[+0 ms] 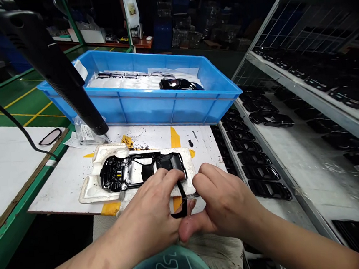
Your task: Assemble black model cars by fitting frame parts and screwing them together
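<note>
At the near edge of the board (pixel 62 195), the left hand (pixel 149 221) pinches one black strip (pixel 182 204) over one car shell (pixel 122 171); the right hand (pixel 226 201), curled narrow, sits just beside it.

Black frame's (pixel 116 173) lower edge hidden under left hand (pixel 148 212).

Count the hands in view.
2: the left hand grips a black curved strip at the edge of a white foam tray; the right hand is close beside it. No others visible.
</note>
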`<state>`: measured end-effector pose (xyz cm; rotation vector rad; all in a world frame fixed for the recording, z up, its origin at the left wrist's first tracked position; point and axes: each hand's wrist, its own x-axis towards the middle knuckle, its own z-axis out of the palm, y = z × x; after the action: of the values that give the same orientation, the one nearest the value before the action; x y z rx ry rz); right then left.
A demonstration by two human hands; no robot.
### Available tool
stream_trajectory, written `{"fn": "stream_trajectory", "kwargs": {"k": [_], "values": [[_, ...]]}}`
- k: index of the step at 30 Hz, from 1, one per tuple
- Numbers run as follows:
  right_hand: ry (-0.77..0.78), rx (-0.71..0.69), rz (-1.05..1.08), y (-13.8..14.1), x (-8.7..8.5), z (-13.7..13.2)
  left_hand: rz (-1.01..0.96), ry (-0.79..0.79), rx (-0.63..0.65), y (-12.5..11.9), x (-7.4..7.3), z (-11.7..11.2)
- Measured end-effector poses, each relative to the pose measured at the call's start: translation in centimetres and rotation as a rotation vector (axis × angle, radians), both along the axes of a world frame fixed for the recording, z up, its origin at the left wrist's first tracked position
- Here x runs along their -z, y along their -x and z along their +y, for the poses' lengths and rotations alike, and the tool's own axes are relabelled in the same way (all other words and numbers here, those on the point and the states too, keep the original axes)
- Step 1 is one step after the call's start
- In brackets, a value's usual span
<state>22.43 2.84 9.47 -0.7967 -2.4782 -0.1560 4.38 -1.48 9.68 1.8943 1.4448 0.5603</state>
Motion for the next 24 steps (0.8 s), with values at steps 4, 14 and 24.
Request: {"fn": "stream_trajectory", "kwargs": {"k": [4,14,24], "values": [[0.002,0.004,-0.036,-0.2,-0.1,-0.1,0.033,0.001,0.010,-0.1,-0.2,0.2],[-0.027,-0.017,0.012,-0.2,-0.2,-0.1,0.013,-0.017,0.004,0.0,-0.6,0.2],[0.464,0.053,0.340,-2.6,1.4,0.7,-0.122,-0.033,-0.061,0.5,0.4,0.4]]}}
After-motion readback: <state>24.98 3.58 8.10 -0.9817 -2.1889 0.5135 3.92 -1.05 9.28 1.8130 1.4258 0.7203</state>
